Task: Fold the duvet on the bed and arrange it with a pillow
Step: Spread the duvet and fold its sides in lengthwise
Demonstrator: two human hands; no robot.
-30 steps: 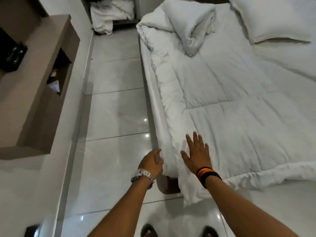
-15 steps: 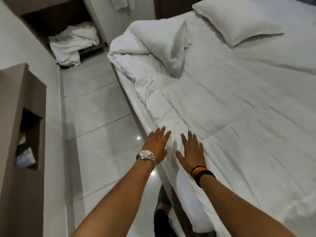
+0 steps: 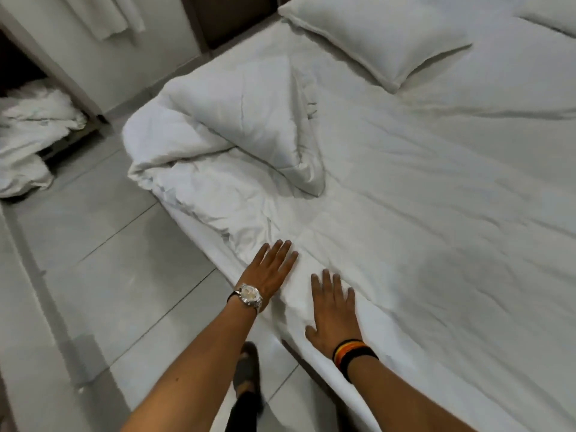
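Neither hand gripped anything: the left hand [image 3: 270,269] and the right hand [image 3: 334,313] both lay flat, fingers spread, palms pressed on the white duvet [image 3: 420,232] near the bed's left edge. Half a second earlier the two hands had sat almost level with each other; now the left one reached farther up the edge, its fingertips at a rumpled ridge of fabric, while the right one trailed behind and nearer the person. A silver wristwatch [image 3: 249,294] showed on the left wrist and striped wristbands [image 3: 353,350] on the right. The duvet covered most of the mattress, its far left corner turned back on itself in a thick bunched fold [image 3: 243,126] (much as in the earlier frames). One white pillow [image 3: 374,35] lay at the head of the bed, beyond that fold and apart from it. Against the earlier view, the camera had drawn closer to the bed, and the brown shelf unit had dropped from sight. Crumpled white linen [image 3: 28,135] lay at the left, beside the tiled floor [image 3: 109,275], and a dark sandalled foot [image 3: 247,366] stood just beside the bed frame.
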